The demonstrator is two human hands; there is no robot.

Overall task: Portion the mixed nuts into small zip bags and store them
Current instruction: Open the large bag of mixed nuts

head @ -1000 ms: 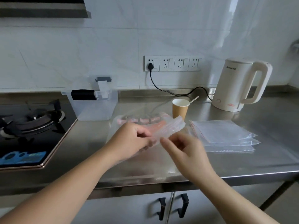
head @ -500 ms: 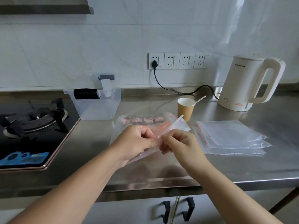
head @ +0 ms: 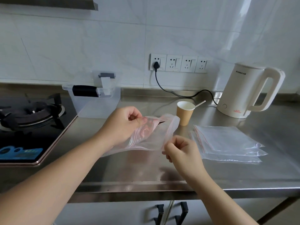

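Head view: left hand (head: 125, 125) pinches one lip of a clear zip bag (head: 151, 137); right hand (head: 180, 150) pinches the opposite lip, mouth pulled apart, bag raised above the worktop (head: 146, 169) mid-front. Spare zip bags (head: 227, 142) stacked flat toward the right. Paper cup (head: 185, 113) just behind; clear storage box (head: 95, 101) at back left.
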